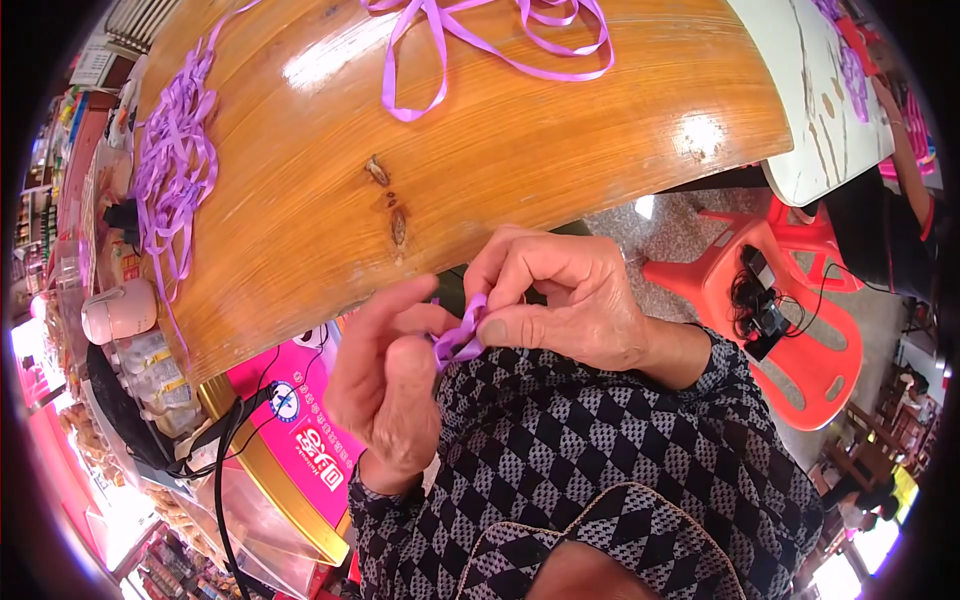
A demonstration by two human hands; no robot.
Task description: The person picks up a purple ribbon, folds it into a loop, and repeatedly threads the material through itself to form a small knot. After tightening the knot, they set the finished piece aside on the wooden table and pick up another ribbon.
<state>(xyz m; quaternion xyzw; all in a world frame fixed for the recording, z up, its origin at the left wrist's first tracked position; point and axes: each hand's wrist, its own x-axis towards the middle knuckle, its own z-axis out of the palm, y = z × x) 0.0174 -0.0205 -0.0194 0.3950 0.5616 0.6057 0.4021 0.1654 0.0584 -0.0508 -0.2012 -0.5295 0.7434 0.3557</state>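
A short folded or knotted piece of purple ribbon (pixel 462 343) spans the gap between my hands, just off the table's near edge. With thumb and fingertips pinched, my right hand (pixel 565 300) grips its upper right end. My left hand (pixel 388 385) is closed on the other end, the ribbon meeting its thumb and curled fingers, while one finger stretches above it. Part of the ribbon is hidden behind the fingers. On the wooden table (pixel 520 150), loops of loose purple ribbon (pixel 440 50) lie at the far side. A tangled heap of purple ribbon (pixel 178 165) hangs over the left edge.
Red plastic stools (pixel 800 345) stand at the right, with black cables and a small device (pixel 768 320) on one. A white marbled table (pixel 825 110) adjoins at the far right, near another person's arm (pixel 905 150). A pink box (pixel 300 430) and a pink container (pixel 120 312) sit left.
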